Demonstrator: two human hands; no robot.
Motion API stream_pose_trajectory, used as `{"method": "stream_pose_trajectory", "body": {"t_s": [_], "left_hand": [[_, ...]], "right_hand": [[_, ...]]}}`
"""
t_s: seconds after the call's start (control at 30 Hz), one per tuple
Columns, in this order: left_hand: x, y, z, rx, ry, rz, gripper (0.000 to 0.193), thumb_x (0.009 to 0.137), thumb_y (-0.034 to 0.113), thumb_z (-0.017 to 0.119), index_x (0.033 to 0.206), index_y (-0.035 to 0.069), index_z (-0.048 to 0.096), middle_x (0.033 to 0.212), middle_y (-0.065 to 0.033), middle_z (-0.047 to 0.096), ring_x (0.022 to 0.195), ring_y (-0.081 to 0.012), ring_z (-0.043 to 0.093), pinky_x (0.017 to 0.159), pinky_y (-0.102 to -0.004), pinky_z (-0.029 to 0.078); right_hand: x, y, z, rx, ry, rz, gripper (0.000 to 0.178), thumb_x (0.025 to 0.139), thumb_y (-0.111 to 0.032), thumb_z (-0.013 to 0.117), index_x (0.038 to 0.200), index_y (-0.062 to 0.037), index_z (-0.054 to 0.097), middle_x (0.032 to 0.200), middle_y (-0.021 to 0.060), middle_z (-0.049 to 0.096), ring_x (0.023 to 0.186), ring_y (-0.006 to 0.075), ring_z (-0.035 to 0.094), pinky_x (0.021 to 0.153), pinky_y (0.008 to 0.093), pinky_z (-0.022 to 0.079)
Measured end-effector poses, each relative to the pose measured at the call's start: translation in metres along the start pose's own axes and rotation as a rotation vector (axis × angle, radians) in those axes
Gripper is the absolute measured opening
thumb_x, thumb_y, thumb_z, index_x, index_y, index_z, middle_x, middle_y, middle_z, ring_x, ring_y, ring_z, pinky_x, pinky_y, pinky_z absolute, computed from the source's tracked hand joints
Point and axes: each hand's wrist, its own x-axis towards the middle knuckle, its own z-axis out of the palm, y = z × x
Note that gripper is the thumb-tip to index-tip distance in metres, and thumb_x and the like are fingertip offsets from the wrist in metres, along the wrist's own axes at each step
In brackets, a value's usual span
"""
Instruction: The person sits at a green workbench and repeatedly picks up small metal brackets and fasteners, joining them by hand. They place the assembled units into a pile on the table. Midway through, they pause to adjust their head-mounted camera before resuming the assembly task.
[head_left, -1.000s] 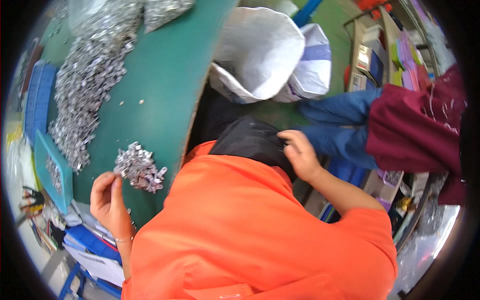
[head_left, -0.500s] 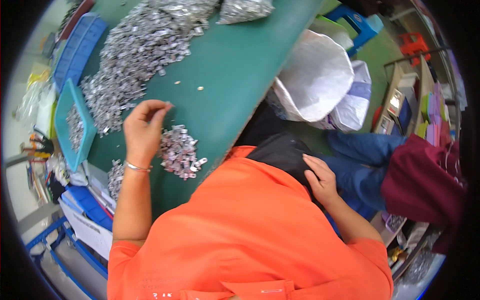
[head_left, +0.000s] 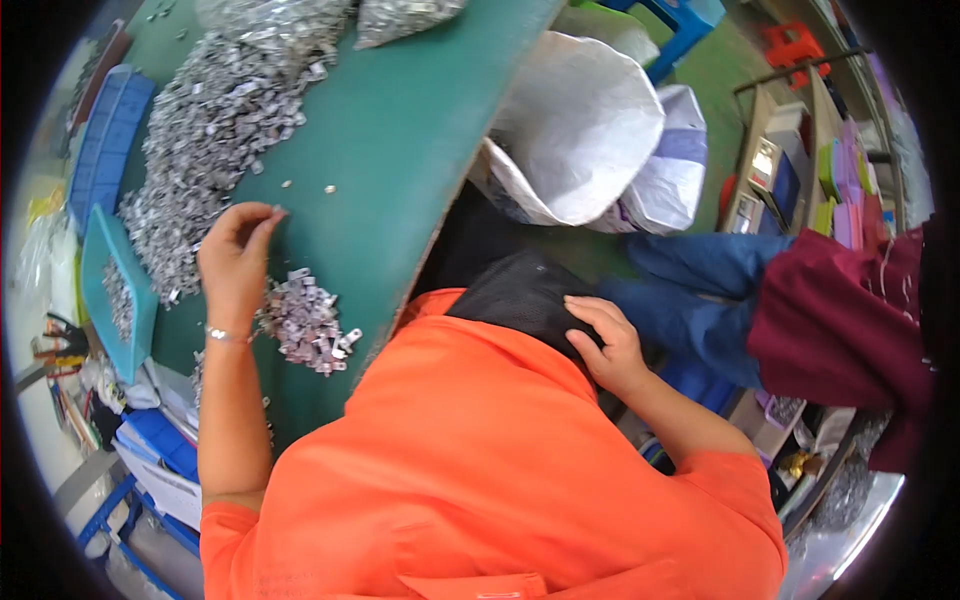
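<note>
My left hand (head_left: 235, 262), with a bracelet on its wrist, is raised over the green table (head_left: 400, 110). Its thumb and forefinger pinch a tiny greyish piece (head_left: 279, 210), mostly covered by the fingertips. Just right of that hand lies a small heap of little metal clips (head_left: 306, 322). Beyond it spreads a much larger pile of similar grey metal parts (head_left: 215, 130). Two small pale bits (head_left: 330, 189) lie apart on the tabletop. My right hand (head_left: 610, 345) rests on my dark-clothed thigh, fingers stretched out, holding nothing.
A turquoise tray (head_left: 140, 325) with metal parts stands at the left, a blue bin (head_left: 105, 140) behind it. Clear bags of parts (head_left: 405, 18) lie at the far edge. Right of the table stand an open white sack (head_left: 590, 130) and a person in a maroon top (head_left: 840, 320).
The whole view has shifted, so the table and sacks appear farther left and higher. My left hand keeps its pinch beside the small heap; my right hand stays on my thigh.
</note>
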Motion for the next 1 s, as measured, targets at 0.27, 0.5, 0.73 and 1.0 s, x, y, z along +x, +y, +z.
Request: {"method": "stream_pose_trajectory", "body": {"t_s": [0.27,0.5,0.73,1.0], "left_hand": [[0.009,-0.002,0.002,0.249,0.031,0.048,0.009,0.081,-0.003,0.064,0.088,0.000,0.067,0.083,-0.0062,0.063,0.074,-0.0140,0.062,0.070,-0.0248,0.050],[-0.008,0.057,0.023,0.093,-0.052,0.203,0.016,0.078,-0.003,0.067,0.094,0.001,0.065,0.086,-0.0078,0.060,0.069,-0.0159,0.059,0.064,-0.0258,0.049],[-0.041,0.126,0.127,0.009,-0.916,0.784,0.048,0.068,0.008,0.076,0.113,0.003,0.058,0.112,-0.0139,0.058,0.104,-0.0332,0.055,0.089,-0.0396,0.047],[-0.059,0.132,0.184,0.281,-1.172,0.935,0.059,0.066,0.012,0.077,0.120,0.002,0.055,0.119,-0.0133,0.055,0.111,-0.0306,0.052,0.093,-0.0402,0.043]], "right_hand": [[-0.001,0.016,-0.007,0.160,-0.048,0.109,0.022,0.087,-0.014,0.060,0.104,0.0012,0.065,0.109,0.0154,0.065,0.102,0.0277,0.061,0.091,0.0355,0.046],[-0.002,0.104,-0.030,0.425,0.150,0.932,0.024,0.095,-0.021,0.051,0.105,-0.0047,0.066,0.101,0.0071,0.068,0.093,0.0149,0.062,0.080,0.0287,0.047],[-0.074,0.172,-0.033,1.166,-0.292,1.217,0.035,0.096,-0.022,0.051,0.128,-0.0058,0.053,0.128,0.0138,0.056,0.112,0.0252,0.057,0.094,0.0400,0.046],[-0.091,0.127,0.037,1.611,-0.016,1.325,0.049,0.097,-0.040,0.049,0.133,-0.0062,0.049,0.133,0.0095,0.054,0.120,0.0244,0.053,0.100,0.0417,0.042]]}}
